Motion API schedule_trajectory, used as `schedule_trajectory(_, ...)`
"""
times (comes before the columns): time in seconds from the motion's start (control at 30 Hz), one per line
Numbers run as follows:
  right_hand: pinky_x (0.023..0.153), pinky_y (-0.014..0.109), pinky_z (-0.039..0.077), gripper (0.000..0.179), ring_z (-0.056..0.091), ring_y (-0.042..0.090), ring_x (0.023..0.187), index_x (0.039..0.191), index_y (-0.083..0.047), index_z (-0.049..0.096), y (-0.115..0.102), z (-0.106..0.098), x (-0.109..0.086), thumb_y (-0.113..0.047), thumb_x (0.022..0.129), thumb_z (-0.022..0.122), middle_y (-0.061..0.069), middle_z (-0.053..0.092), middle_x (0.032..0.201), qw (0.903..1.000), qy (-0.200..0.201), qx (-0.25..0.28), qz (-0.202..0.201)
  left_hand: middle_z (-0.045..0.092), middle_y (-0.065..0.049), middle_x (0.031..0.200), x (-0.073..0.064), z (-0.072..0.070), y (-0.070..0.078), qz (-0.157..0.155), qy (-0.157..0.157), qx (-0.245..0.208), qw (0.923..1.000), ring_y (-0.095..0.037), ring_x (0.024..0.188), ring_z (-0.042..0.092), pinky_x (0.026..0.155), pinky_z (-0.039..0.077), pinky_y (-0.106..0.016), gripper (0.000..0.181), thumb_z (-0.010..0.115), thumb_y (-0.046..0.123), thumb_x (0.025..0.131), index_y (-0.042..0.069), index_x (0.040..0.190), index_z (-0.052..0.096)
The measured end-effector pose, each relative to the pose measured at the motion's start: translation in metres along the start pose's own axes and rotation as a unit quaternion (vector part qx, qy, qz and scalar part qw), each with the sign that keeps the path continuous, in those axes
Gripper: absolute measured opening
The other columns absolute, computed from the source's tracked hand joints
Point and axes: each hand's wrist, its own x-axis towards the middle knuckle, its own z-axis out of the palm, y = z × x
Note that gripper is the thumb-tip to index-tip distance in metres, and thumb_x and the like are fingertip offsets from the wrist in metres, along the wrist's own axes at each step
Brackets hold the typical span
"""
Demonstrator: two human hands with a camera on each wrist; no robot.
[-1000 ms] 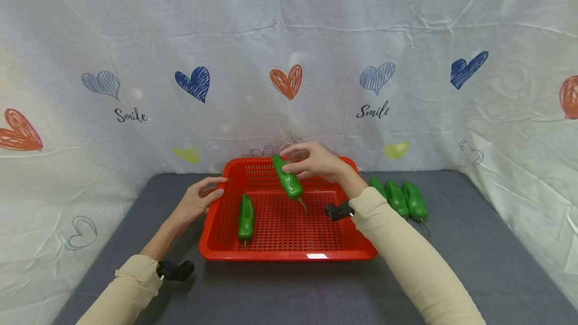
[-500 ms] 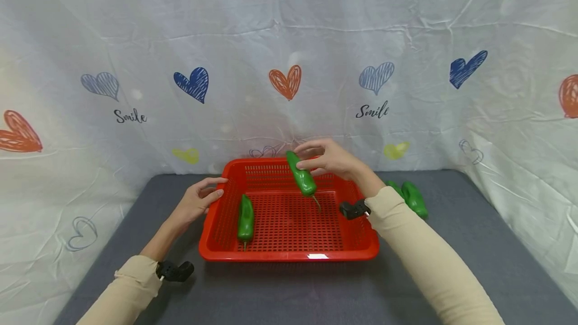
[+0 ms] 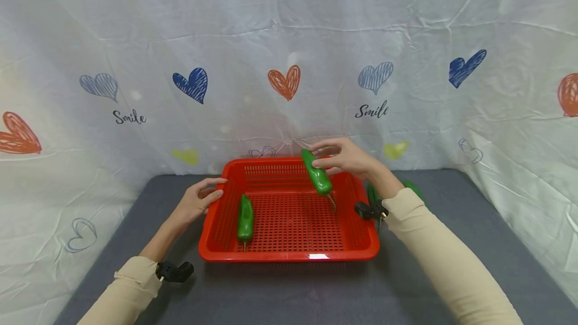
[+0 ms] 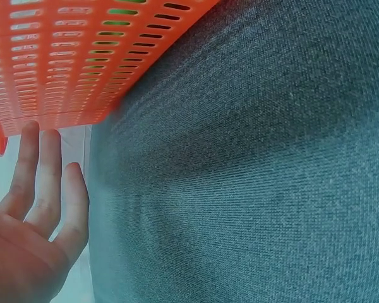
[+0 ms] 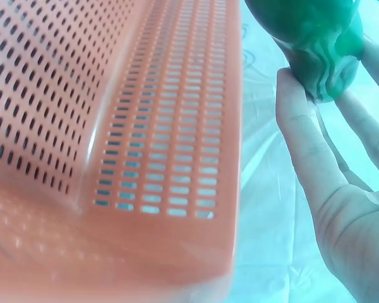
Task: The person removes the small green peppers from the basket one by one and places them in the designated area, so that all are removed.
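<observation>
My right hand [image 3: 349, 158] pinches a long green pepper [image 3: 320, 179] between thumb and fingers. This pepper hangs tilted over the back right part of a red plastic basket [image 3: 289, 256], its stem pointing down. In the right wrist view the glossy green pepper [image 5: 309, 28] sits at the fingertips, beside the basket wall. A second green pepper [image 3: 246, 218] lies inside the basket, along its left side. My left hand [image 3: 198, 199] rests its fingers at the basket's left rim; the left wrist view shows those fingers [image 4: 48, 170] nearly straight against the perforated side.
More green peppers [image 3: 413, 189] lie on the dark grey cloth-covered table [image 3: 280, 295], right of the basket and mostly hidden behind my right forearm. Behind the table hangs a white curtain [image 3: 244, 29] printed with hearts.
My right hand has moved to the right with the pepper in it, from above the basket's middle toward its right side. My forearm now covers more of the outer peppers. My left hand stays put.
</observation>
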Motion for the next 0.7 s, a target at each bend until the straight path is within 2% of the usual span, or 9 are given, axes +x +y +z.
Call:
schedule_trajectory(0.4, 0.085, 0.049, 0.056, 0.046, 0.065, 0.034, 0.107, 0.133, 0.003, 0.062, 0.006, -0.025, -0.022, -0.006, 0.091, 0.078, 0.024, 0.058, 0.130, 0.9997, 0.022, 0.000, -0.006, 0.053, -0.028, 0.140, -0.001, 0.001, 0.002, 0.002, 0.000, 0.001, 1.0000, -0.042, 0.118, 0.059, 0.072, 0.059, -0.041, 0.047, 0.065, 0.021, 0.103, 0.004, 0.145, 0.054)
schedule_trajectory(0.7, 0.090, 0.052, 0.053, 0.051, 0.063, 0.034, 0.112, 0.137, 0.001, 0.059, 0.010, -0.047, -0.043, -0.008, 0.091, 0.078, 0.022, 0.058, 0.133, 0.9991, 0.039, -0.012, 0.013, 0.053, -0.028, 0.141, -0.001, 0.000, 0.002, -0.002, -0.001, 0.000, 1.0000, -0.040, 0.118, 0.059, 0.073, 0.059, -0.040, 0.047, 0.065, 0.021, 0.103, 0.005, 0.145, 0.054)
